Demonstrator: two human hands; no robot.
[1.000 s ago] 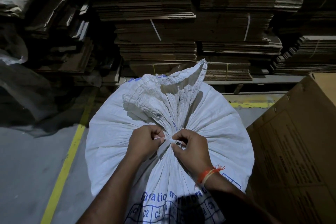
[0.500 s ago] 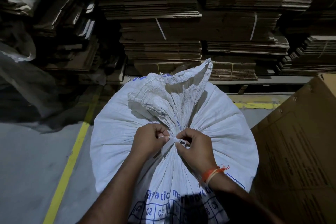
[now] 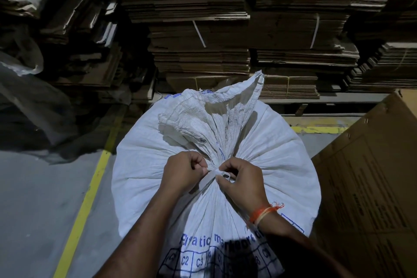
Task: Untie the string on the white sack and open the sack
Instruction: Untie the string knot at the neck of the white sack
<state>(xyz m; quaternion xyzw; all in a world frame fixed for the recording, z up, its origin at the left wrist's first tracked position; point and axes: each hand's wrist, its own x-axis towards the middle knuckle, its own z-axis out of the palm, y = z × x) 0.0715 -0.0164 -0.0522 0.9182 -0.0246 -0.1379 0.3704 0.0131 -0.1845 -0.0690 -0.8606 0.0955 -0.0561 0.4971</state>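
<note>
Head view: the left hand and right hand pinch the thin string between their fingertips, at the neck of the white sack. The sack looks soft, crinkly and probably heavy; pull the string's loose end.

I've got the sack standing on the floor, floor line to its left, carton right, cardboard stacks behind, both hands at the string on its tied neck.

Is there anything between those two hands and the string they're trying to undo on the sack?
Nothing visible. The left hand and right hand are already pinching the white string at the gathered neck of the white sack. The cardboard box stands off to the right.
</note>
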